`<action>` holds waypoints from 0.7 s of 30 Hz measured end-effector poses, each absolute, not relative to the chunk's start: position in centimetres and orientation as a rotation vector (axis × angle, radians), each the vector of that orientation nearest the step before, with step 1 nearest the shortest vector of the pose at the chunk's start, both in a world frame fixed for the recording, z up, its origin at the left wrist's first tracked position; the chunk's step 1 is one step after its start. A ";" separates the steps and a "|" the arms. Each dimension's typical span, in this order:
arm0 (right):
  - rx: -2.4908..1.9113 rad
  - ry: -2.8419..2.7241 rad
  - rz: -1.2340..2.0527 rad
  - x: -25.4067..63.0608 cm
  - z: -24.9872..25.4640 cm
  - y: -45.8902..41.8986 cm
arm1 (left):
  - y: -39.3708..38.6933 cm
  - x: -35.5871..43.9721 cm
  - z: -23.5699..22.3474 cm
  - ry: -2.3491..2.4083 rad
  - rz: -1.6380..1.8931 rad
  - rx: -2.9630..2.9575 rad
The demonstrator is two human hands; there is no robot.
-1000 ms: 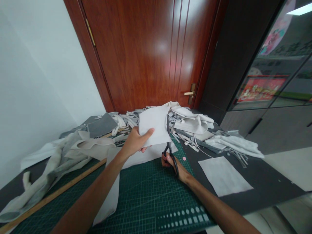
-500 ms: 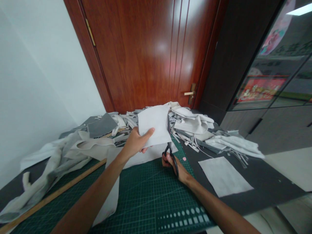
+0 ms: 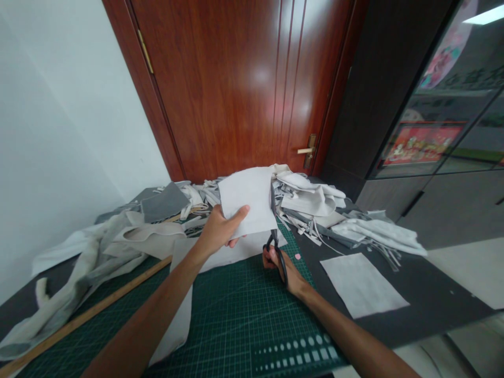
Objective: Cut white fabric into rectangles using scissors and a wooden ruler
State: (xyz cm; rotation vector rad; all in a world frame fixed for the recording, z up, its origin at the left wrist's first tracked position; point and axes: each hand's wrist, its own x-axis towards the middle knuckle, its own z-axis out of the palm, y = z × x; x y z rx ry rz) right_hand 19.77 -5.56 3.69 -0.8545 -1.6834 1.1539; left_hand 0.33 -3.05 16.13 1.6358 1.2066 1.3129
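Note:
My left hand (image 3: 222,230) is shut on a square of white fabric (image 3: 248,199), holding it up off the table by its lower edge. My right hand (image 3: 279,265) grips the finger loops of black-handled scissors (image 3: 272,210). Their blades stand upright along the right edge of the fabric square, and I cannot tell whether they have cut into it. Below both hands lies a green cutting mat (image 3: 236,315) with a printed grid.
Fabric scraps (image 3: 307,197) are heaped against a wooden door (image 3: 236,79). A cut white square (image 3: 362,283) lies on the dark tabletop (image 3: 433,294). A wooden ruler (image 3: 94,310) and pale cloth (image 3: 90,262) lie left; cabinets (image 3: 452,210) stand right.
The white fabric square has tilted, its top left corner swinging further left. The scissors and my right hand have shifted slightly right.

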 end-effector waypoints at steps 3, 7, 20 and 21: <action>-0.876 -1.674 1.150 19.7 3.8 -5.6 | -2.7 0.2 15.8 1.197 1.292 1.644; -0.880 -1.677 1.140 19.7 3.6 -5.5 | -2.4 0.0 15.6 1.202 1.271 1.634; -0.883 -1.646 1.122 19.7 2.9 -5.2 | -2.4 -0.1 15.6 1.198 1.293 1.627; -0.886 -1.644 1.125 19.7 3.0 -5.2 | -2.4 -0.2 15.6 1.199 1.293 1.630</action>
